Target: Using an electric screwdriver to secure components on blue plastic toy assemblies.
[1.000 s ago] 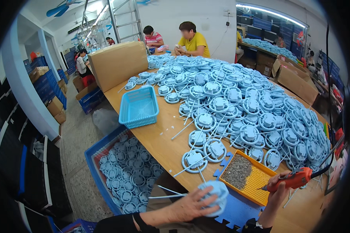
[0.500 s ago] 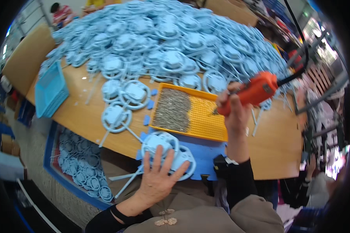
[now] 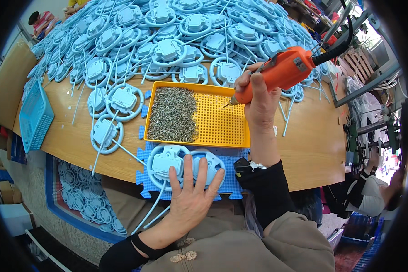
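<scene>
On matting (image 3: 231, 180), blue parts (image 3: 166, 163) are touched by splayed left hand (image 3: 190, 206); screwdriver (image 3: 280, 72) is gripped by curled right hand (image 3: 262, 109).

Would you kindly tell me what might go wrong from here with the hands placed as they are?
The left hand lies with bare fingers spread over the light-blue parts; if the orange screwdriver in the right hand came over them, its bit might slip onto a finger.

The small metal screws lie loose in the yellow tray, so a knock could scatter them.

The heaped blue pile sits close behind the tray and might slide into it.
</scene>
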Tool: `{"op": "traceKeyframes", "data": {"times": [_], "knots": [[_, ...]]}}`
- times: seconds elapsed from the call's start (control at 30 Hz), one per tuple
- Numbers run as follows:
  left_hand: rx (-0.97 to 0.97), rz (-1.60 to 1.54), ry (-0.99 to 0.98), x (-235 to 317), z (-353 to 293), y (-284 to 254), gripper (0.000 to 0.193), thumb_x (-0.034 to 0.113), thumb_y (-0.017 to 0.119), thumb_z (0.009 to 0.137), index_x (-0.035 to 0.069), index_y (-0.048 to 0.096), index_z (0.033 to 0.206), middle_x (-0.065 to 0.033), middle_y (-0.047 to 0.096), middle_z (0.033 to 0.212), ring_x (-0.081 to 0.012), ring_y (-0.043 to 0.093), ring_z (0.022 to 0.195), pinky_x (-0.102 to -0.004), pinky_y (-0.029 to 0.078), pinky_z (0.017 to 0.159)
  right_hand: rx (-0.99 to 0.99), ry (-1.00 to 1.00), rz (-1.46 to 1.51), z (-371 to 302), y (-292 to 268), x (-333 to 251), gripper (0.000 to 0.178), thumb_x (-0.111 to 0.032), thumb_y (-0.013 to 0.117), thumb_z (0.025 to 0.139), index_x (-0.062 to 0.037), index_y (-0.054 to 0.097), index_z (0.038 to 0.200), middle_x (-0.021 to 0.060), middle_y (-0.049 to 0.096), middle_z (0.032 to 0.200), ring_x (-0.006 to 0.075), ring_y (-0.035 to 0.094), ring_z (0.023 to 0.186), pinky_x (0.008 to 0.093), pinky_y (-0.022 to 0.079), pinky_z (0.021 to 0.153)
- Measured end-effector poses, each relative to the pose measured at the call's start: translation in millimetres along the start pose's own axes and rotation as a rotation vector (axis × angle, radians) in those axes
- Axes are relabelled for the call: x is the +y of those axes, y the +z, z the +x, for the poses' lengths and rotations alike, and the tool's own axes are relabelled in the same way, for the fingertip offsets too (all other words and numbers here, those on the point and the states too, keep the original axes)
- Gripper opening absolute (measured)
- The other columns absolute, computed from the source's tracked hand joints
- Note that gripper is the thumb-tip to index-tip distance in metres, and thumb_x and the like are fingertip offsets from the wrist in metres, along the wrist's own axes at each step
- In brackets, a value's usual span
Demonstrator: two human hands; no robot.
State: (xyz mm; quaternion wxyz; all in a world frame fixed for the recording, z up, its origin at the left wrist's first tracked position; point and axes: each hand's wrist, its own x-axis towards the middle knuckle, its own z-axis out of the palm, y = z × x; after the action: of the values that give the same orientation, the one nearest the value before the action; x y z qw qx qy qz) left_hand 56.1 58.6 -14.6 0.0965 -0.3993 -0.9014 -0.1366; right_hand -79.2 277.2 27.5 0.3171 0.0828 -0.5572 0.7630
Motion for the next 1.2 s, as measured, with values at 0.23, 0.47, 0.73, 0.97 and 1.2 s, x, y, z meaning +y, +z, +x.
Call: {"op": "traceKeyframes", "data": {"times": [0.23,0.47,0.73,0.97,1.2], "knots": [[-0.018,-0.118,-0.105,-18,-7,-25,0.071,0.033,0.075,0.072,0.015,0.047,0.135,-0.0195,0.036,0.143,-0.0489,0.024,0.136,-0.0722,0.011,0.101,0.02,0.044,0.042,1,-1,5,0.034,-0.027,0.075,0.083,-0.0075,0.053,0.1,0.0056,0.058,0.072,0.0172,0.057,0.061,0.0294,0.046,0.057],[-0.019,-0.072,-0.085,-80,-24,-36,0.054,0.006,0.071,0.072,0.012,0.058,0.124,-0.0146,0.04,0.142,-0.0457,0.027,0.135,-0.0593,0.027,0.107,0.028,0.039,0.029,1,-3,6,0.03,-0.027,0.074,0.083,-0.0081,0.054,0.095,0.0058,0.059,0.072,0.0169,0.056,0.061,0.0296,0.046,0.057],[-0.14,-0.171,0.073,-102,-19,-51,0.05,0.012,0.072,0.072,0.017,0.061,0.12,-0.0065,0.047,0.137,-0.041,0.034,0.133,-0.0572,0.032,0.105,-0.015,-0.001,0.005,-2,5,-1,0.036,-0.033,0.073,0.083,-0.0067,0.053,0.099,0.0061,0.058,0.074,0.0172,0.056,0.062,0.0297,0.046,0.058],[-0.06,-0.246,0.105,-87,-10,-47,0.062,0.022,0.077,0.065,0.016,0.059,0.124,-0.0127,0.044,0.14,-0.0401,0.03,0.137,-0.0567,0.023,0.11,-0.167,-0.021,-0.036,-21,34,-67,0.058,-0.058,0.061,0.084,-0.0057,0.05,0.105,0.0034,0.052,0.072,0.0145,0.05,0.058,0.0305,0.043,0.059],[0.011,-0.186,-0.111,-33,17,-46,0.076,0.043,0.079,0.064,0.007,0.055,0.127,-0.0137,0.047,0.131,-0.0381,0.033,0.133,-0.0606,0.015,0.109,-0.322,0.191,-0.007,-77,36,-77,0.064,-0.062,0.063,0.081,-0.0052,0.047,0.106,0.0029,0.051,0.071,0.0138,0.051,0.058,0.03,0.043,0.054]]}}
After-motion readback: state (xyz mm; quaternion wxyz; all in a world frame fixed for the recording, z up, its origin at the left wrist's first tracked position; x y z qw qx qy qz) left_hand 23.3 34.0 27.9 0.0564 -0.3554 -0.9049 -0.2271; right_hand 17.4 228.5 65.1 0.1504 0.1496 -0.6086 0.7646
